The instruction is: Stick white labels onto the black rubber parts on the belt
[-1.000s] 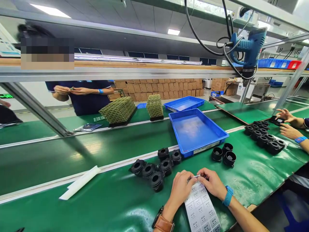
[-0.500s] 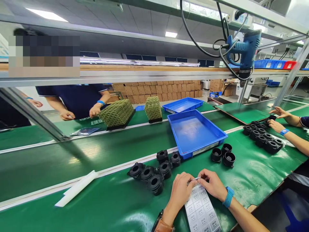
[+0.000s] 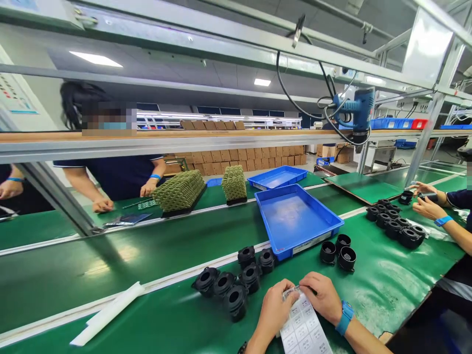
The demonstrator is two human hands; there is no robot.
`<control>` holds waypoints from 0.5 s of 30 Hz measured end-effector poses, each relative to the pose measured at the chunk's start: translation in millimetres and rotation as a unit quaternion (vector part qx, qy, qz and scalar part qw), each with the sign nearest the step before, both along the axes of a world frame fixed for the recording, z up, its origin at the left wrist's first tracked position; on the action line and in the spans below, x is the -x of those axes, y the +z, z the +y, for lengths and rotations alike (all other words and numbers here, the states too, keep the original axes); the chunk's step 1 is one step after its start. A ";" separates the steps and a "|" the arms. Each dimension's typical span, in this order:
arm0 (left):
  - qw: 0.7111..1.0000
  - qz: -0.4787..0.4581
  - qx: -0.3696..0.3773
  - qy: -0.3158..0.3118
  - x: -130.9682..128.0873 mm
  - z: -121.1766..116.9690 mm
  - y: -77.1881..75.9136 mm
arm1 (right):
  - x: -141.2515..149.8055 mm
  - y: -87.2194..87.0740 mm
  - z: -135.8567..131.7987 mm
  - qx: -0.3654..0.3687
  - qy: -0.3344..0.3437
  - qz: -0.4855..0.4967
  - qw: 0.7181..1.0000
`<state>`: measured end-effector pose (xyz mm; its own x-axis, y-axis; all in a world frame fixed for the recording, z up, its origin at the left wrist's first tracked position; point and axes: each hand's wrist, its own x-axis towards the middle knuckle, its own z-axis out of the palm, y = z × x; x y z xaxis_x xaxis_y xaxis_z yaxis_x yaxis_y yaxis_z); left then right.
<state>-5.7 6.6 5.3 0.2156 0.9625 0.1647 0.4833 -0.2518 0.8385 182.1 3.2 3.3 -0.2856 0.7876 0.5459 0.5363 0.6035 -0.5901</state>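
A sheet of printed white labels (image 3: 305, 330) hangs toward me from between my hands at the near edge of the green bench. My left hand (image 3: 276, 306) is closed on its upper left edge, thumb on top. At the upper right corner, the fingers of my right hand (image 3: 323, 297) are pinched on the sheet's top edge. Just left of my hands stand several black round housings (image 3: 235, 301) with open centres. Beyond my right hand is a group of three black cups (image 3: 347, 258).
An blue tray (image 3: 298, 216) lies ahead, another blue tray (image 3: 278, 176) behind it. White paper strips (image 3: 106, 314) lie at left. A blue power tool (image 3: 363, 113) hangs overhead. A co-worker's hands (image 3: 427, 199) work beside more black housings (image 3: 400, 228); another person (image 3: 114, 182) sits opposite near stacked yellow-green parts (image 3: 180, 191).
My view has tilted upward, so the bench appears lower. The sheet's top edge, curled between my fingers before, now lies flatter. The co-worker at right now holds a dark cylindrical part.
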 end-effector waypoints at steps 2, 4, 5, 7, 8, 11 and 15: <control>1.000 -0.022 0.006 -0.001 0.7 4.1 -4.7 | -0.7 0.2 4.7 -0.048 0.005 -0.066 0.997; 1.000 -0.029 0.004 0.001 1.5 7.7 -7.3 | -0.7 1.5 9.5 -0.089 0.012 -0.119 0.989; 1.000 -0.030 0.001 0.001 2.0 9.4 -7.8 | -0.5 2.3 12.0 -0.104 0.015 -0.135 0.985; 0.999 -0.035 -0.002 -0.001 3.2 12.5 -8.2 | -0.2 3.5 18.1 -0.128 0.023 -0.152 0.980; 0.999 -0.036 -0.002 -0.005 4.1 14.2 -8.3 | 0.0 4.1 21.8 -0.131 0.030 -0.153 0.979; 0.998 -0.050 0.011 -0.025 8.3 20.2 -10.2 | 0.8 6.6 35.4 -0.089 0.082 -0.107 0.987; 0.995 -0.086 0.032 -0.036 16.5 28.8 -15.8 | 6.3 14.7 53.8 -0.043 0.143 -0.036 0.988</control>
<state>-22.2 35.4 -10.5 0.2580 0.9555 0.1432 0.3141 -0.2231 0.9228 175.9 57.1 18.0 -0.5302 0.6213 0.5769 0.3761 0.7822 -0.4968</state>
